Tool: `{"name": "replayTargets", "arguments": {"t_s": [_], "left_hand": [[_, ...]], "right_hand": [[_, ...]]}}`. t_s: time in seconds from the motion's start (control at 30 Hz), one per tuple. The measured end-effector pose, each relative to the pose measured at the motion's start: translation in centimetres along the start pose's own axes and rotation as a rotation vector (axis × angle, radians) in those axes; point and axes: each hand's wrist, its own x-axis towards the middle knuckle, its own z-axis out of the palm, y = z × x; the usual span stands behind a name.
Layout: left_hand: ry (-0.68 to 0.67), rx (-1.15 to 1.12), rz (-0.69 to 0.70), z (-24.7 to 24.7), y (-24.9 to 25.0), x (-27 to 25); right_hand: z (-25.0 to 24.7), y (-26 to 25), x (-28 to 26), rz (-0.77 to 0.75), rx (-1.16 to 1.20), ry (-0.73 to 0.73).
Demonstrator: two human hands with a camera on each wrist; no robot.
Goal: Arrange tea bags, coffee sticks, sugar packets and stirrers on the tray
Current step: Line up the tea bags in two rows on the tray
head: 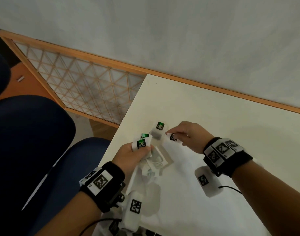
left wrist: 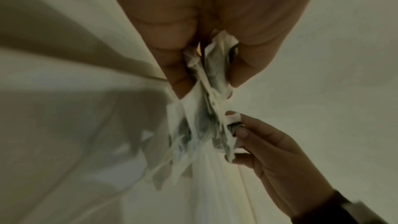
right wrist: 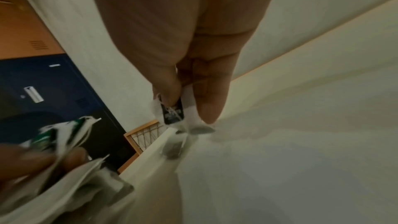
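Observation:
My left hand (head: 134, 153) grips a bunch of white tea bags (head: 151, 163) with green tags (head: 141, 144), strings dangling; in the left wrist view the bunch (left wrist: 212, 67) is squeezed between thumb and fingers. My right hand (head: 185, 135) pinches the paper tag of one tea bag (head: 172, 137) just above the table; the right wrist view shows that dark tag (right wrist: 174, 112) between thumb and forefinger. Another tea bag with a green tag (head: 158, 129) lies on the white table (head: 214, 125) between the hands. No tray is in view.
The table's left edge (head: 125, 120) runs close beside my left hand, with blue chairs (head: 35, 133) beyond it. A wooden lattice screen (head: 81, 86) and wooden trim line the wall behind. Both wrists wear black bands with marker tags.

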Motion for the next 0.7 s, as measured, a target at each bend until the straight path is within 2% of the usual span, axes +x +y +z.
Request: {"name": "replayTargets", "arguments": {"t_s": [0.2,0.4,0.7], "left_hand": [[-0.023,0.067,-0.019,-0.1,-0.2,0.4],[-0.02,0.148,0.044,0.0,-0.4,0.6],[-0.017,0.025,0.019,0.6,-0.2,0.6]], "right_hand": [[-0.1,0.5,2.4,0.195,0.182,0.065],[-0.3,0.2,2.8,0.171,0.207,-0.005],[0.9,1.8,3.5,0.264,0.246,0.149]]}}
